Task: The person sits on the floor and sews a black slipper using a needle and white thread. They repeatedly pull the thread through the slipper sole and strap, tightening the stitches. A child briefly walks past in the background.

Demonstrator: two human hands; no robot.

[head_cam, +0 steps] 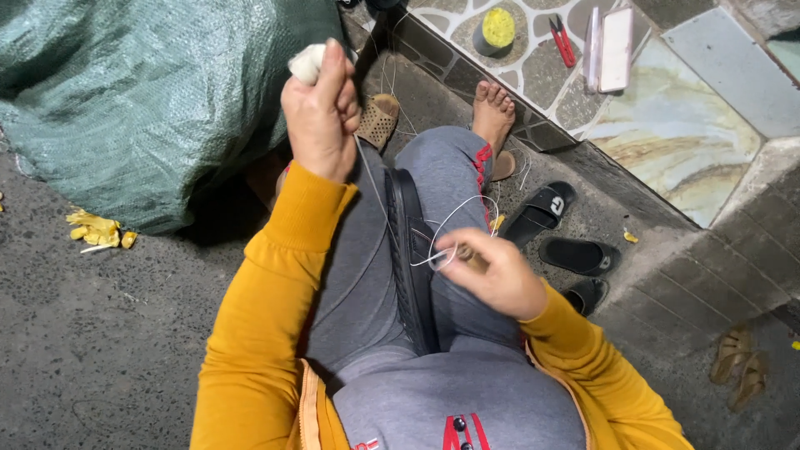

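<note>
Right hand (492,275) over the right thigh, fingers pinched shut on a thin white thread (454,218), which loops up in an arc just above the fingertips. Left hand (321,112) raised ahead of the left knee, fist closed round a small white lump (307,62), only its top showing above the thumb. Thread's long axis runs roughly from the right-hand pinch up and left toward the left hand; the strand between them is thin and hard to follow. A long black strip (410,258) lies lengthwise between the thighs. Left of the left hand, a green woven sack (142,92) crowds close. Beyond the knees, a tiled step edge (500,112) runs diagonally; a yellow spool (497,30) sits on the tiles above it. Black sandals (550,225) to the right. Open concrete floor (92,333) lower left.
</note>
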